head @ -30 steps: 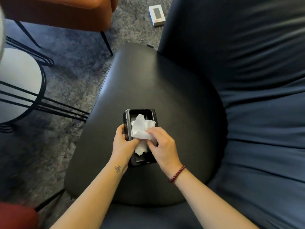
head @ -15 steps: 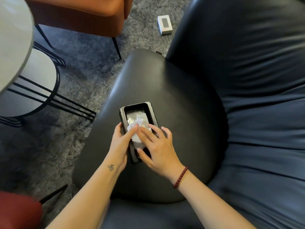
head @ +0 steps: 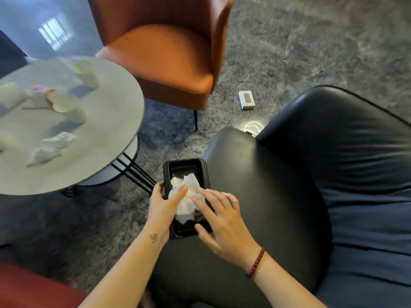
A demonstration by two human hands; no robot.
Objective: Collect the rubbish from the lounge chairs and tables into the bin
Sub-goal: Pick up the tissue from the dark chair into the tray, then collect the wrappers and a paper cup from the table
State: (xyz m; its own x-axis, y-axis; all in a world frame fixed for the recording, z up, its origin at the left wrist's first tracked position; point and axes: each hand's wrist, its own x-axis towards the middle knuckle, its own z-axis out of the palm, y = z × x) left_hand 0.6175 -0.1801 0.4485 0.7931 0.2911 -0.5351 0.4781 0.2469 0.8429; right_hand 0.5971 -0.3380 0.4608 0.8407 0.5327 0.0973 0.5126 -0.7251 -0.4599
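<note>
L hand [head: 163,206] seems to pinch the black tray [head: 185,166] by its edge, R hand [head: 224,221] fingers straight, only pressing the tissue [head: 188,200], so a tilt could spill it.

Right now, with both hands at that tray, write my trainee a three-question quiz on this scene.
1. True or false: the white tissue lies in the black tray.
2. The fingers of the right hand are: A straight, on the tissue; B curled in a fist; C hidden under the tray.
3. What does the small box lie on?
Key: 1 true; 2 A; 3 the carpet.
</note>
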